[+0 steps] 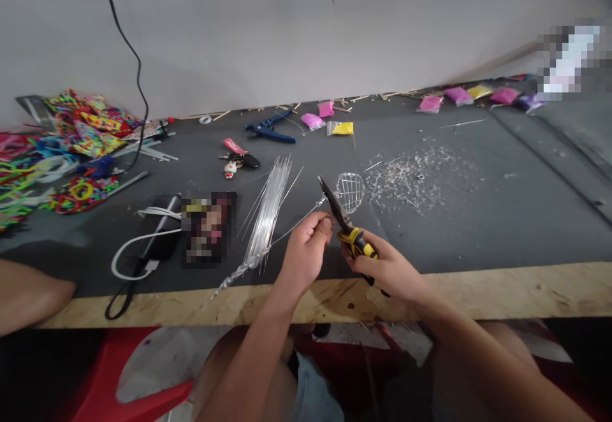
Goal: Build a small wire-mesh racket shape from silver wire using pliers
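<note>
In my right hand (387, 262) is a pair of long-nose pliers (354, 238) with yellow and black handles, its dark jaws pointing up and to the left. My left hand (308, 243) is pinched closed just left of the jaws; whatever lies between its fingertips is too small to make out. Right behind the jaws lies a rounded wire mesh piece (350, 192). From it a twisted wire stem (299, 223) runs down left past my left hand to a thick coiled end (234, 276). A bundle of straight wires (270, 208) lies left of my left hand.
Wire clippings (421, 180) are scattered to the right. Blue-handled pliers (272, 130), keys (234, 157) and small coloured packets (313, 120) lie farther back. A power bank with cable (160, 231) and colourful strings (81, 192) are leftward. Another person's arm (33, 291) rests at the left edge.
</note>
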